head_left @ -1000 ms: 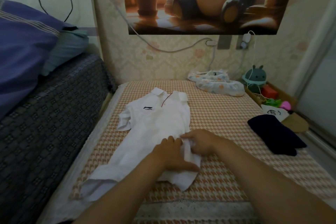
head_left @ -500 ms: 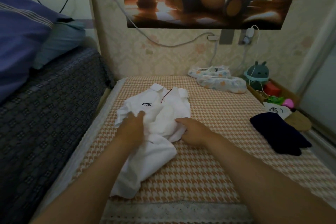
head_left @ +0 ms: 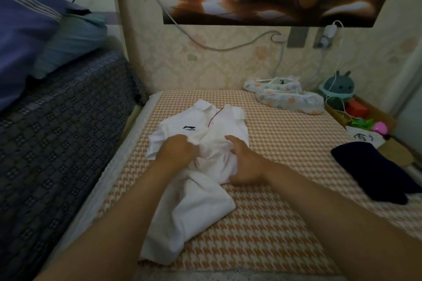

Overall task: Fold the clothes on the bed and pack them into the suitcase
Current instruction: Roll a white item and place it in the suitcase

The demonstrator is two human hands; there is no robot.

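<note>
2 grips, left hand (head_left: pixel 179 151) and right hand (head_left: pixel 245 163), clutch the white shirt (head_left: pixel 203 209) (bunched between them).

One white shirt (head_left: pixel 230 125) under the fingers (head_left: pixel 180 143), one dark garment (head_left: pixel 374 173) well right of them, two floral slippers (head_left: pixel 290 100) beyond, two pillows (head_left: pixel 27 29) far left

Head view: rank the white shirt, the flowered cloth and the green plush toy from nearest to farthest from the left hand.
1. White shirt, gripped by the left hand.
2. Flowered cloth, far right, by the wall.
3. Green plush toy, right corner, beyond it.
</note>
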